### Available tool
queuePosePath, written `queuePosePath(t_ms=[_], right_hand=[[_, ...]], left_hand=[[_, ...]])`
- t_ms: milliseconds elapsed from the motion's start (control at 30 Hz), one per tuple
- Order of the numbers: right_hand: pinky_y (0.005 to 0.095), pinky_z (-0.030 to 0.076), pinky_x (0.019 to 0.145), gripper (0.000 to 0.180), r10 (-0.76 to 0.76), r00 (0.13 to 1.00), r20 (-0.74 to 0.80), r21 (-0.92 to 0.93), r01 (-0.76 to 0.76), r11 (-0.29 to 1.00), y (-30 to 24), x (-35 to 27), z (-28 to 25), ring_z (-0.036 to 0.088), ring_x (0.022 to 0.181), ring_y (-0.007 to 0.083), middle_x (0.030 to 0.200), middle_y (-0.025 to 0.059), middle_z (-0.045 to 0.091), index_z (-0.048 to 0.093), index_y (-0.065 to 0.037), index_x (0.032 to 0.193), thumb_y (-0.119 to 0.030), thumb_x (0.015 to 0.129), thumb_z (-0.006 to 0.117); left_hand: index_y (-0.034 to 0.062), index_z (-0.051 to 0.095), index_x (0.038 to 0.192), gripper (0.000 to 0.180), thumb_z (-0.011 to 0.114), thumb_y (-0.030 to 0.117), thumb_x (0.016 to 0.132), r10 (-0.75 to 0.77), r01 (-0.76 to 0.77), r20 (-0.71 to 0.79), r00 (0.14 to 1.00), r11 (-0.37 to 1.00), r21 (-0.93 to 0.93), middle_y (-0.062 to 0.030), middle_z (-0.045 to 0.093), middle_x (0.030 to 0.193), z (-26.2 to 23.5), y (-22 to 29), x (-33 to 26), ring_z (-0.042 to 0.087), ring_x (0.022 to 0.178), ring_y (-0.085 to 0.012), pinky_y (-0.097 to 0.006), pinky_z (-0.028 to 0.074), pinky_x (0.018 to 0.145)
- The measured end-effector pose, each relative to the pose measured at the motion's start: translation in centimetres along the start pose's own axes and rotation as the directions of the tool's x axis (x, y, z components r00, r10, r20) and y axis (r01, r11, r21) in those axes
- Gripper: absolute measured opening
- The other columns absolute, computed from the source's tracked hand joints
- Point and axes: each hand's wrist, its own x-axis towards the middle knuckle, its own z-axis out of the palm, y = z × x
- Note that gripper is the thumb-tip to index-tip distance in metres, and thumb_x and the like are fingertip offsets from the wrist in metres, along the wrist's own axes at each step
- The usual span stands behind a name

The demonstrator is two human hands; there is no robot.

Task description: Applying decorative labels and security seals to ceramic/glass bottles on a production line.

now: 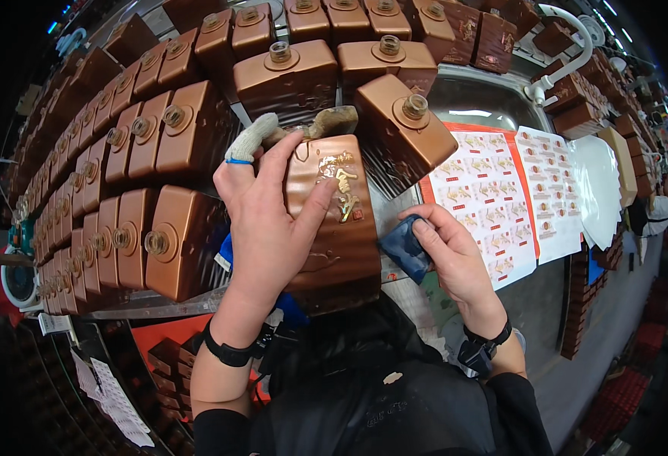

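Note:
A copper-brown bottle (334,251) stands before me, a gold raised label (341,190) with a small red mark on its face. My left hand (262,205) grips its upper part, thumb pressed against the label and fingers over the top edge. A pale knitted finger cover (252,137) with a blue band and a worn brown finger cover (335,120) are on that hand. Beside the bottle's right edge, my right hand (449,254) pinches a dark blue folded cloth (407,248). The bottle's neck is hidden.
Rows of similar bottles (189,133) crowd the left and far side. One bottle (406,125) leans at the right. Sticker sheets (482,197) lie on an orange-red backing, near a metal sink (478,95) with a white tap (569,61). A hanging paper strip (110,387) is at lower left.

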Motion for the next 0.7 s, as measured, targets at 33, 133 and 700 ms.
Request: queuePosePath(t_ms=[33, 133, 700], right_hand=[[0.0205, 0.048, 0.081, 0.021, 0.0, 1.0, -0.002, -0.006, 0.0, 1.0, 0.0, 0.0, 0.0, 0.058, 0.091, 0.0033, 0.1, -0.0004, 0.064, 0.06, -0.002, 0.122, -0.015, 0.108, 0.052], [0.0204, 0.048, 0.082, 0.021, 0.002, 1.0, 0.009, 0.007, -0.002, 1.0, 0.0, -0.1, 0.1, 0.058, 0.091, 0.0032, 0.1, -0.0003, 0.064, 0.06, -0.002, 0.122, -0.014, 0.108, 0.052], [0.0206, 0.05, 0.075, 0.021, 0.01, 1.0, 0.007, 0.038, -0.01, 0.999, 0.4, -0.1, -0.4, 0.06, 0.086, 0.0043, 0.099, 0.001, 0.065, 0.058, -0.001, 0.122, -0.014, 0.108, 0.051]], left_hand=[[0.007, 0.061, 0.135, 0.055, 0.077, 0.029, 0.087, -0.003, 0.003, 0.005, 1.0, 1.0, -0.001, -0.0214, 0.05, 0.139, 0.0, 0.0, 0.0, 0.042, 0.124, -0.0391, -0.047, 0.033, 0.11], [0.0078, 0.061, 0.134, 0.053, 0.076, 0.029, 0.088, -0.001, 0.002, 0.011, 1.0, 1.0, -0.009, -0.0213, 0.05, 0.139, -0.1, -0.1, 0.1, 0.042, 0.124, -0.0389, -0.047, 0.033, 0.109], [0.0122, 0.053, 0.144, 0.087, 0.091, 0.038, 0.07, -0.059, 0.046, 0.161, 0.985, 0.995, 0.088, -0.0186, 0.041, 0.149, -0.9, 0.9, 0.1, 0.038, 0.126, -0.0361, -0.046, 0.031, 0.112]])
